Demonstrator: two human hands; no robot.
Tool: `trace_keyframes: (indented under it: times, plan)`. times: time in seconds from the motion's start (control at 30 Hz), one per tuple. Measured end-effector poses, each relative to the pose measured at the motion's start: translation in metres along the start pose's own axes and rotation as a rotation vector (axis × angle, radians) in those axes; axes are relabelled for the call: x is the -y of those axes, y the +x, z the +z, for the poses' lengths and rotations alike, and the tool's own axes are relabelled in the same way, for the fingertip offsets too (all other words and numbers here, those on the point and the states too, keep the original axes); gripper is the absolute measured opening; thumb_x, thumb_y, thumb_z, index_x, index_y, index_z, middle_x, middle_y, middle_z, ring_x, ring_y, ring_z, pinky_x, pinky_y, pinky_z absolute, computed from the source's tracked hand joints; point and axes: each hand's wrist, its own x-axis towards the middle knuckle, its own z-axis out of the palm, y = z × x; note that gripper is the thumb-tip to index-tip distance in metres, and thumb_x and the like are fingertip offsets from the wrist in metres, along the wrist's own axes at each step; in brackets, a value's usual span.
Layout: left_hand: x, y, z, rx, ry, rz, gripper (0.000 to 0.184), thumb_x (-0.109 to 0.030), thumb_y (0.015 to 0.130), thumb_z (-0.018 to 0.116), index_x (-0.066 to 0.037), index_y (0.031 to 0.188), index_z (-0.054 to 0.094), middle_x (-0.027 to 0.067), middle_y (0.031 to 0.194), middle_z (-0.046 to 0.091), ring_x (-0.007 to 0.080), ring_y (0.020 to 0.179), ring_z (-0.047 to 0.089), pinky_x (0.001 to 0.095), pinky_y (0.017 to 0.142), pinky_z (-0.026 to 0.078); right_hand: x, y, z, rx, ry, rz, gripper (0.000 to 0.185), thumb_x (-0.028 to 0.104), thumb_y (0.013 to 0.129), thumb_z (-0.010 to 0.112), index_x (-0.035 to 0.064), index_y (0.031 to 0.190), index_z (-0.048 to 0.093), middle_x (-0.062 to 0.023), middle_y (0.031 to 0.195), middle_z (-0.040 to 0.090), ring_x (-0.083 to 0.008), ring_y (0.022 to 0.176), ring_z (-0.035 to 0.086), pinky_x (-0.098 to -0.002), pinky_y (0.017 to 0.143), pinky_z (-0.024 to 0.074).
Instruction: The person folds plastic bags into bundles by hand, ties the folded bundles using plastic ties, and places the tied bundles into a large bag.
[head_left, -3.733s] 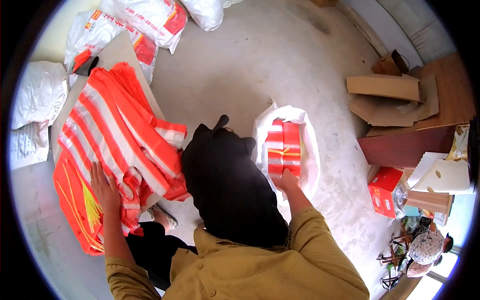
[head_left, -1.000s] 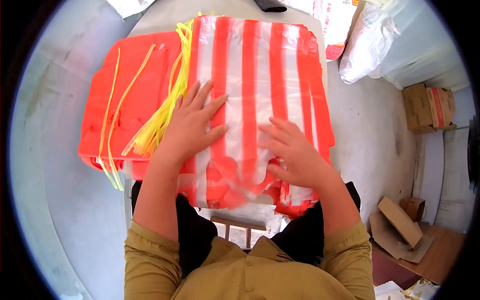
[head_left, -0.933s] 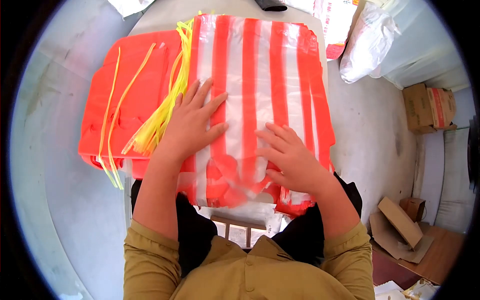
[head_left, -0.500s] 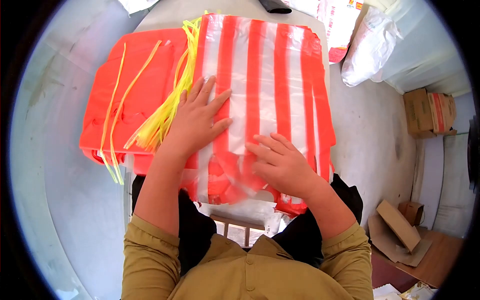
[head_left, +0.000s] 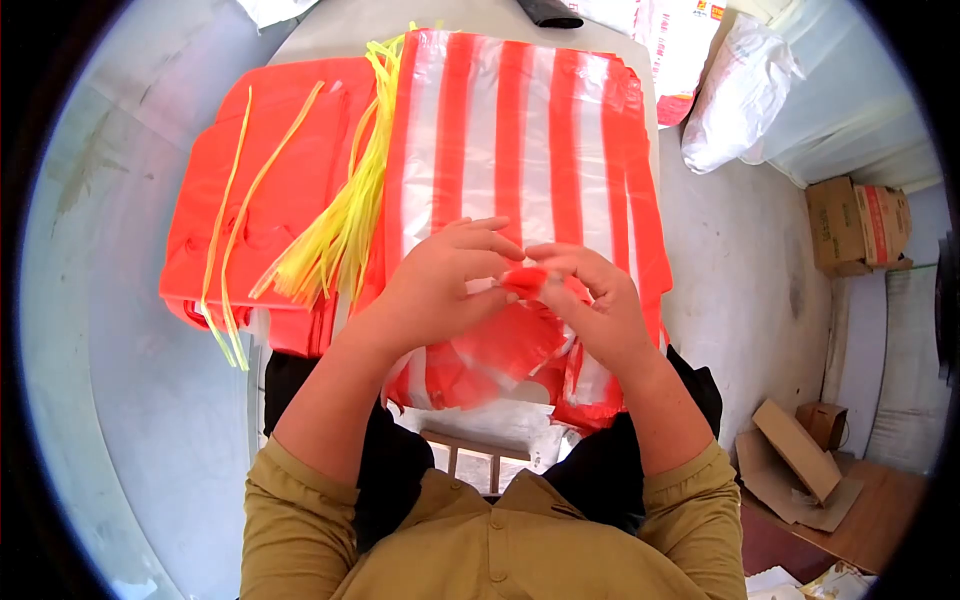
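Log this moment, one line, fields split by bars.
left hand: fingers at bunched red plastic | right hand: same piece, grip blurred | striped plastic stack: beneath hands | yellow strands: along stack's left edge

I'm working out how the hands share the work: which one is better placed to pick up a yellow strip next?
Probably the left hand: the yellow strips lie on its side of the striped plastic, while the right hand is farther away.

Blurred red plastic, cropped dark object, carton lettering (too small)
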Motion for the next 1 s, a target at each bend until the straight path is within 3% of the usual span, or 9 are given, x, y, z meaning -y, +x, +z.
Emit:
trace_keyframes:
  times: [0.17,0.3,0.4,0.43,0.53,0.67,0.87,1.0]
  plan:
    - [-0.003,-0.001,-0.001,-0.007,0.005,0.021,0.017,-0.001,0.082,0.078,-0.001,0.099,0.075,0.0126,0.119,0.073,0.0393,0.133,0.059,0.0491,0.11,0.048,0.013,-0.001,0.016,-0.043,-0.161,-0.021,0.044,0.013,0.093,0.076,0.0001,0.133,0.062,-0.012,0.13,0.069,-0.0208,0.125,0.062,-0.0374,0.105,0.0502]
    - [0.004,-0.003,-0.008,-0.002,-0.124,0.027,0.013,-0.004,0.09,0.073,0.0,0.102,0.073,0.0149,0.12,0.072,0.0369,0.131,0.061,0.0473,0.11,0.048,0.013,0.007,0.01,0.017,-0.24,0.17,0.033,0.007,0.094,0.073,-0.0007,0.125,0.065,-0.0064,0.114,0.072,-0.0143,0.108,0.066,-0.0323,0.094,0.0541]
    - [0.006,-0.011,-0.016,-0.252,-0.324,-0.138,0.018,-0.013,0.101,0.063,0.001,0.107,0.072,0.0149,0.122,0.072,0.0313,0.131,0.061,0.0444,0.112,0.045,0.005,0.007,0.005,-0.021,-0.1,0.193,0.025,0.006,0.097,0.072,-0.0005,0.12,0.066,-0.0033,0.105,0.072,-0.0099,0.097,0.066,-0.0287,0.086,0.055]
    - [0.007,-0.015,-0.022,-0.301,-0.315,-0.176,0.032,-0.023,0.11,0.051,0.002,0.112,0.071,0.0128,0.124,0.071,0.0258,0.128,0.061,0.0414,0.113,0.042,0.002,0.007,0.006,-0.054,-0.021,0.183,0.022,0.006,0.097,0.071,-0.0004,0.119,0.067,-0.0026,0.103,0.072,-0.0086,0.094,0.066,-0.0276,0.083,0.055]
    - [0.009,-0.021,-0.031,-0.557,-0.414,-0.23,0.031,-0.024,0.11,0.053,0.002,0.114,0.07,0.0108,0.124,0.07,0.0199,0.123,0.061,0.034,0.108,0.045,-0.008,0.007,0.009,-0.124,0.105,0.138,0.021,0.01,0.094,0.073,0.0019,0.114,0.07,-0.001,0.086,0.069,-0.0077,0.079,0.062,-0.0294,0.073,0.0516]
    - [0.025,-0.036,-0.036,-0.672,-0.469,-0.484,0.035,-0.028,0.113,0.047,-0.004,0.131,0.065,0.007,0.137,0.062,0.017,0.127,0.055,0.0339,0.108,0.042,-0.009,0.006,0.008,-0.147,0.201,0.221,0.021,0.01,0.096,0.072,0.0016,0.114,0.069,-0.0005,0.091,0.069,-0.007,0.08,0.061,-0.0265,0.073,0.0504]
    - [0.025,-0.043,-0.035,-0.639,-0.648,-0.589,0.038,-0.025,0.112,0.049,-0.005,0.144,0.053,0.0079,0.142,0.056,0.0167,0.126,0.056,0.0329,0.105,0.046,-0.007,0.008,0.01,-0.227,0.326,0.216,0.025,0.008,0.097,0.07,-0.0001,0.121,0.065,-0.0012,0.101,0.069,-0.0073,0.087,0.062,-0.0254,0.077,0.0511]
    - [0.022,-0.04,-0.03,-0.658,-0.728,-0.622,0.056,-0.022,0.105,0.063,-0.002,0.153,0.04,0.0109,0.133,0.06,0.014,0.12,0.056,0.0301,0.1,0.049,-0.002,0.008,0.011,-0.224,0.389,0.192,0.027,0.006,0.099,0.068,-0.0019,0.124,0.064,-0.0038,0.106,0.071,-0.009,0.093,0.065,-0.0267,0.082,0.0536]
